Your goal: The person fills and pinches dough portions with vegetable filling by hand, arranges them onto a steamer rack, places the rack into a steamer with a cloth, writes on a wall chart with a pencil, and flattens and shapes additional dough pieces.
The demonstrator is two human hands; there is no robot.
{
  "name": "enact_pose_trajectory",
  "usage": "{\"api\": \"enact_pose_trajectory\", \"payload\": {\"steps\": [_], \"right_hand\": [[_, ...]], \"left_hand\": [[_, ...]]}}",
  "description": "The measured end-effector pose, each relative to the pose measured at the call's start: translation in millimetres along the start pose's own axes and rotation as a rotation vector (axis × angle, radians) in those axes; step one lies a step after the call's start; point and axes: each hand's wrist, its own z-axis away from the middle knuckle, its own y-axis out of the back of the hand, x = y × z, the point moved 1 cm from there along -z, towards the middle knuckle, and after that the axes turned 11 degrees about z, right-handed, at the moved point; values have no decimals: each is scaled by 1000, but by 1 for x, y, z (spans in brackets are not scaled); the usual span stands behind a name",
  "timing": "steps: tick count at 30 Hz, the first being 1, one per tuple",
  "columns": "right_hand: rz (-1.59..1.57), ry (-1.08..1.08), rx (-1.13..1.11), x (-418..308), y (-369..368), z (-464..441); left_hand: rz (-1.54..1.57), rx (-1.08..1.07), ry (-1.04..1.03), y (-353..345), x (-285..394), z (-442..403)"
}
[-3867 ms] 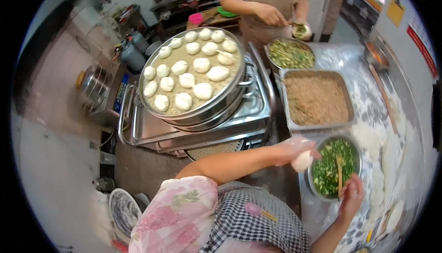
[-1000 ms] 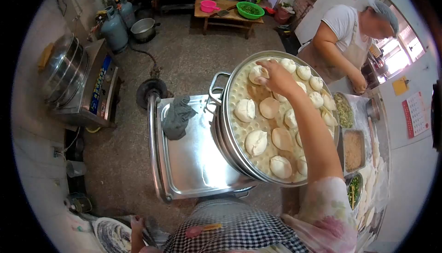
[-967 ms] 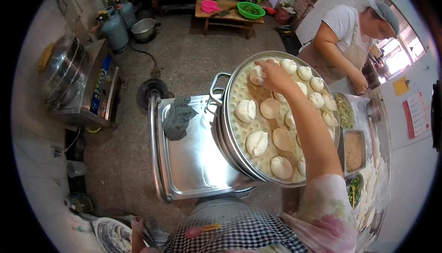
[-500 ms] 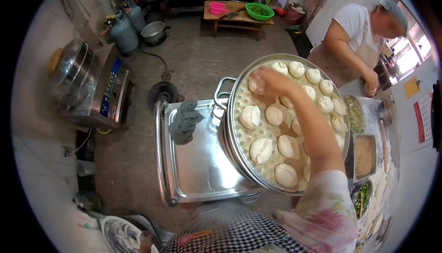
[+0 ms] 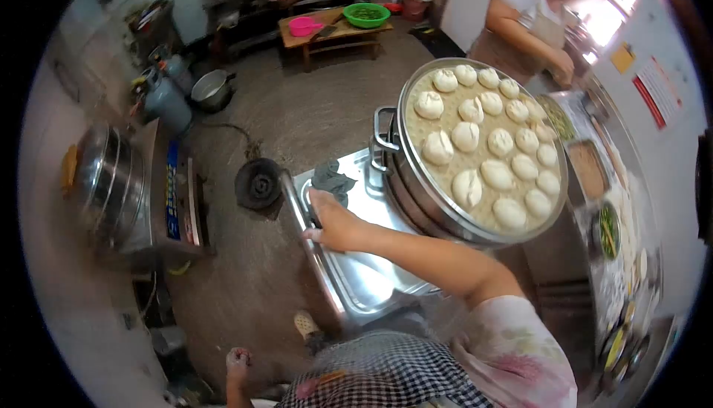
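Note:
My right hand (image 5: pixel 336 224) is closed around the near-left rail of the metal cart (image 5: pixel 364 285), close to a dark grey cloth (image 5: pixel 332 179). My left hand (image 5: pixel 238 360), dusted with something white like flour, is low at the left beside my checked apron (image 5: pixel 386 371); its fingers are too small and blurred to make out. At the right end of the cart is a large round steamer pan (image 5: pixel 401 135) with side handles. Several white stuffed buns (image 5: pixel 497 174) lie spaced out in it, some round and pleated, others long with a seam.
A co-worker (image 5: pixel 520 29) stands behind the steamer at the worktop (image 5: pixel 594 289). Trays of filling (image 5: pixel 587 170) and a bowl of chopped greens (image 5: pixel 607 230) are there. Gas cylinders (image 5: pixel 167 100), a pot (image 5: pixel 213 90), a stacked steamer (image 5: pixel 111 185) and a low wooden table (image 5: pixel 327 25) stand left and back.
My right hand has left the buns and moved left and down onto the cart's rail. My left hand has risen slightly. The view has shifted, and the cart looks turned.

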Motion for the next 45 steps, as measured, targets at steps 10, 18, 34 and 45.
{"api": "enact_pose_trajectory", "payload": {"steps": [10, 18, 34, 45], "right_hand": [[-225, -472, 165, -23, -79, -11], [-23, -302, 192, -33, -93, 51], [697, -1130, 936, 53, 195, 74], [864, -1342, 729, 118, 204, 57]], "left_hand": [[-214, 10, -161, 258, -48, -19], [-111, -245, -309, 229, 59, -68], [-605, -557, -198, 112, 284, -341], [-713, -619, -129, 40, 406, -429]]}}
